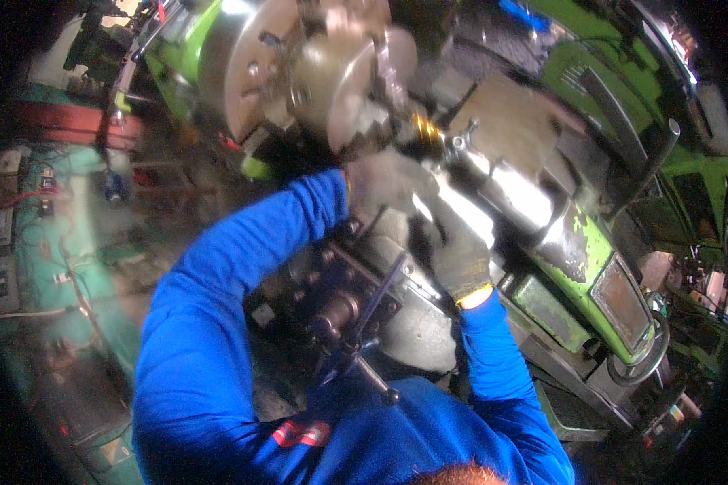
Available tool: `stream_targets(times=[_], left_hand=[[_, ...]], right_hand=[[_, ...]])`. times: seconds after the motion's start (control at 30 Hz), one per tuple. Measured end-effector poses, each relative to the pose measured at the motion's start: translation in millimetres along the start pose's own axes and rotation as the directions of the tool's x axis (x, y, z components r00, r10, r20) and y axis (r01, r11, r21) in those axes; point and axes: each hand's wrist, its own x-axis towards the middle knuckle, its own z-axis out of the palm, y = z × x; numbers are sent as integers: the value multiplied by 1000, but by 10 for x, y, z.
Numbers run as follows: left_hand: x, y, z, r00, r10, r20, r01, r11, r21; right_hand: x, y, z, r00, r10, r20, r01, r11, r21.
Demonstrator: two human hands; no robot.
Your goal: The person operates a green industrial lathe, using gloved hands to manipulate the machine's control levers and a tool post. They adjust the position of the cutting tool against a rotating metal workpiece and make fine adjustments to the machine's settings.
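Observation:
I lean over a green metal lathe (pixel 590 250). Its big round steel chuck (pixel 299 73) sits at the top, blurred. Both my hands wear grey work gloves below blue sleeves. My left hand (pixel 384 182) reaches up to the tool post area just under the chuck, near a small brass-coloured part (pixel 426 128). My right hand (pixel 459 252) rests on the shiny carriage (pixel 518 190) beside it. The blur hides what the fingers grip.
A dark lever with a ball knob (pixel 376 323) and a round handwheel (pixel 643 360) stick out from the lathe's front. A teal machine with cables (pixel 48 234) stands at the left. A red bar (pixel 65 121) lies behind it.

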Motion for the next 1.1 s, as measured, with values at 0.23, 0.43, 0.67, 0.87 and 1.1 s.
stream_targets(times=[0.23,0.43,0.67,0.87,1.1], left_hand=[[115,-432,-28,903,413,115,-345,540,768],[104,-297,-49,914,382,133,-340,546,766],[109,-418,-57,909,401,113,-354,601,716],[108,-263,-78,904,396,159,-377,567,732],[98,-161,-48,935,334,123,-311,600,737]], right_hand=[[-15,155,-84,1000,10,0,-10,991,-136],[-50,35,-143,997,79,-5,-79,995,-54],[-76,12,-158,999,50,1,-50,996,-78],[-45,181,-118,994,74,81,-84,989,119],[136,-38,-224,991,75,108,-73,997,-15]])
